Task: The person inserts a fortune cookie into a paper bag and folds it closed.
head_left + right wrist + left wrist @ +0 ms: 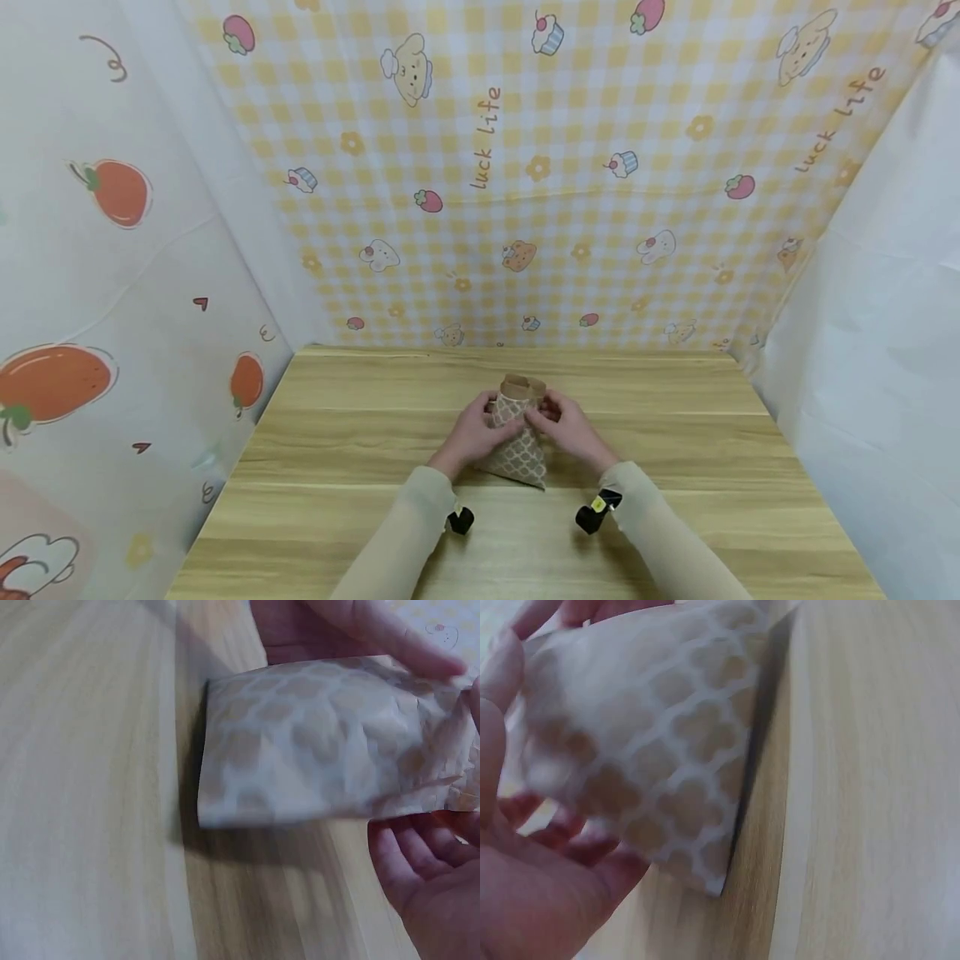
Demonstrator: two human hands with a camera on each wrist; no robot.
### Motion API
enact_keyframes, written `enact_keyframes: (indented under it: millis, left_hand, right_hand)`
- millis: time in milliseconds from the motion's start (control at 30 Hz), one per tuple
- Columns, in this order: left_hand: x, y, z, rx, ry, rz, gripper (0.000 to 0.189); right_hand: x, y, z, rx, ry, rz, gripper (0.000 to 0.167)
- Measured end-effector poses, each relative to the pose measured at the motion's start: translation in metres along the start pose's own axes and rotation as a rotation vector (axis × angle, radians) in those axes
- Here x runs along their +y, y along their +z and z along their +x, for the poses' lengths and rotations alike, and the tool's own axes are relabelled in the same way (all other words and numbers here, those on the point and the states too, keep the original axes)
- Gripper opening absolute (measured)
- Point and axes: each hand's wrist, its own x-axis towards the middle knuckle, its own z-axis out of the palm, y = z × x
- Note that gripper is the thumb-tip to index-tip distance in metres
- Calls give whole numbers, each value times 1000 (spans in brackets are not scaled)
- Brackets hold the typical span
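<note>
A brown paper bag point(519, 454) with a white lattice pattern is held between both hands over the wooden table. Its plain brown top edge point(517, 385) points away from me and looks folded or parted. My left hand point(476, 429) grips the bag's left side, thumb across the front and fingers behind. On the other side my right hand point(567, 427) pinches the bag near its top. In the left wrist view the patterned paper bag point(667, 742) tapers to a lower corner just by the table. The right wrist view shows creases in the bag point(315, 750). Whatever the bag contains is hidden.
The wooden table point(337, 467) extends around the hands. A yellow checked cloth point(570, 217) hangs behind it, with a printed white sheet point(150, 283) at left and a plain white sheet point(870, 350) at right. Small black cameras point(461, 521) sit on both wrists.
</note>
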Motion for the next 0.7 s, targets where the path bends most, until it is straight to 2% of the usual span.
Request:
enact_keyframes:
  millis: [133, 233, 400, 533, 700]
  left_hand:
    - [0, -4, -2, -47, -29, -194, 67]
    - [0, -6, -3, -56, -52, -283, 60]
    - [3, -5, -4, 12, -60, -301, 48]
    - [6, 0, -5, 75, -53, -297, 43]
    - [8, 6, -3, 111, -44, -348, 44]
  right_hand:
    - [-2, -3, -1, -12, -6, 59, 45]
    - [-3, -4, -2, -25, 15, 95, 46]
    - [-4, -6, -2, -29, 32, 130, 50]
    - [-7, -4, -2, 12, 27, 131, 39]
    - [-10, -3, 0, 75, 7, 125, 27]
